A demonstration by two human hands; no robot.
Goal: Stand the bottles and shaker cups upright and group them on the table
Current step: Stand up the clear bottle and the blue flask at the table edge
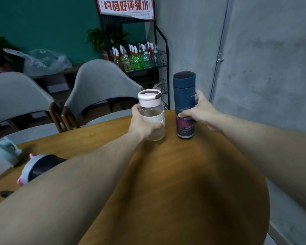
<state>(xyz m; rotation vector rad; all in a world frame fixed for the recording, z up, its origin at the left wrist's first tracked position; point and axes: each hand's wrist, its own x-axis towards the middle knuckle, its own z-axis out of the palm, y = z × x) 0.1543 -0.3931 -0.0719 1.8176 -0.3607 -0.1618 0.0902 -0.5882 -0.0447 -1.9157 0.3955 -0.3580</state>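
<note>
A clear glass bottle (151, 110) with a pale pink lid stands upright near the far edge of the wooden table (175, 183); my left hand (141, 125) is wrapped around its lower half. Right beside it stands a tall dark blue flask (184, 96) with a pink printed band, and my right hand (200, 113) grips its middle from the right. The two bottles are a little apart. A black shaker cup (37, 167) with a white and pink lid lies on its side at the left, partly hidden behind my left forearm.
Two grey chairs (99, 85) stand behind the table. A black wire rack (148, 57) with several spray bottles sits against the wall. A pale bag or pouch (2, 152) lies at the table's left edge. A concrete wall is on the right.
</note>
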